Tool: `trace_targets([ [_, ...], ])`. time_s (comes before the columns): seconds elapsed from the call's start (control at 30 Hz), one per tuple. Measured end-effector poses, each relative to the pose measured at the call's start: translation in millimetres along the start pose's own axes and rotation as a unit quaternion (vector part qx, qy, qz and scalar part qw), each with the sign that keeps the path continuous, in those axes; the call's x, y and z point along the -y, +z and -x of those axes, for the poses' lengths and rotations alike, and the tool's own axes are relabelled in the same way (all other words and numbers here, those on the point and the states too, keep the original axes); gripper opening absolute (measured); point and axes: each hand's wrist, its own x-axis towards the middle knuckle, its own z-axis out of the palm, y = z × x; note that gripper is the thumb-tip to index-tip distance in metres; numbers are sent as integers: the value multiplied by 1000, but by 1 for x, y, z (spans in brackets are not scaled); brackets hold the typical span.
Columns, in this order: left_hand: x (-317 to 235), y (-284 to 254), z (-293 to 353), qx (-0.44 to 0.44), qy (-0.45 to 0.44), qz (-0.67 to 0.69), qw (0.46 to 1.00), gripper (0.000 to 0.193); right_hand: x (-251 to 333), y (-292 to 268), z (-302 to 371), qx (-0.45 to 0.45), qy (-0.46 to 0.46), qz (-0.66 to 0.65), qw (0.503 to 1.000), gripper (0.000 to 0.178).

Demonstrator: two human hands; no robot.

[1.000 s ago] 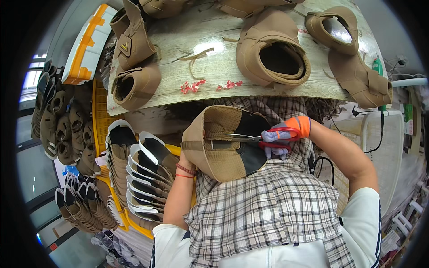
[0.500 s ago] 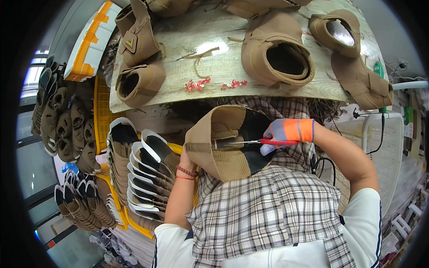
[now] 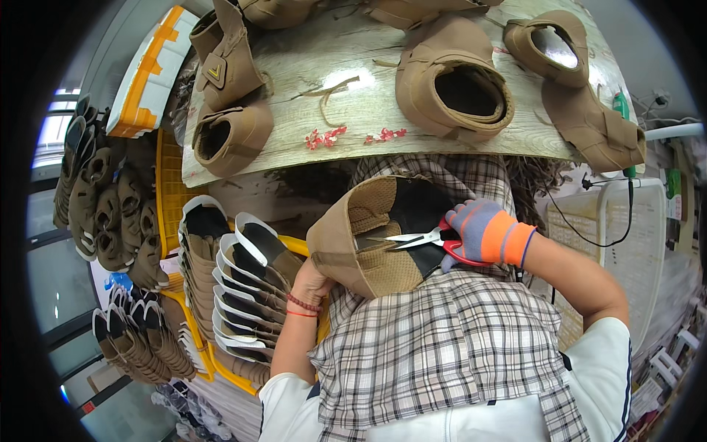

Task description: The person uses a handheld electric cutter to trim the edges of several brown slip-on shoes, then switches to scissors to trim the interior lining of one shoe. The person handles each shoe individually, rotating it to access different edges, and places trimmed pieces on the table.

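A brown shoe upper [image 3: 335, 239] with black and mesh lining rests over my lap, its inside facing up. My left hand [image 3: 314, 283] grips it from its lower left side, some fingers hidden behind the fabric. In my right hand [image 3: 482, 232], which wears a grey and orange glove, are red-handled scissors [image 3: 423, 240]. Their handles are spread and the blades stand slightly apart, pointing left over the inside of the upper. Whether the tips touch the lining I cannot tell.
Ahead is a wood-patterned table [image 3: 294, 136] bearing several brown uppers [image 3: 442, 88], loose strips and red-and-white scraps [image 3: 325, 138]. On my left, stacked white-edged uppers [image 3: 243, 295] stand by yellow crates [image 3: 171, 191]. A green-handled tool [image 3: 622, 110] with a black cord hangs at the table's right edge.
The scissors have opened, their handles spreading, and my right hand has shifted slightly right and down. My left hand has moved lower along the upper, which is a little turned.
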Motion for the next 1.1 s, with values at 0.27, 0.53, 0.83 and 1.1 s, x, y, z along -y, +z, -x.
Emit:
trace_targets([
  [0.27, -3, 8, 5, -16, 3, -25, 1000, 39, -1, -2, -7, 66, 28, 3, 997, 73],
  [0.53, -3, 2, -4, -12, 96, -93, 991, 23, -30, 52, 20, 51, -85, -622, 777, 52],
  [0.83, -86, 132, 92, 68, 565, -610, 551, 22, -34, 80, 50, -129, -49, -675, 725, 57],
  [1.1, -136, 218, 114, -42, 730, -674, 106, 26, -31, 82, 49, -141, -51, -709, 690, 60],
])
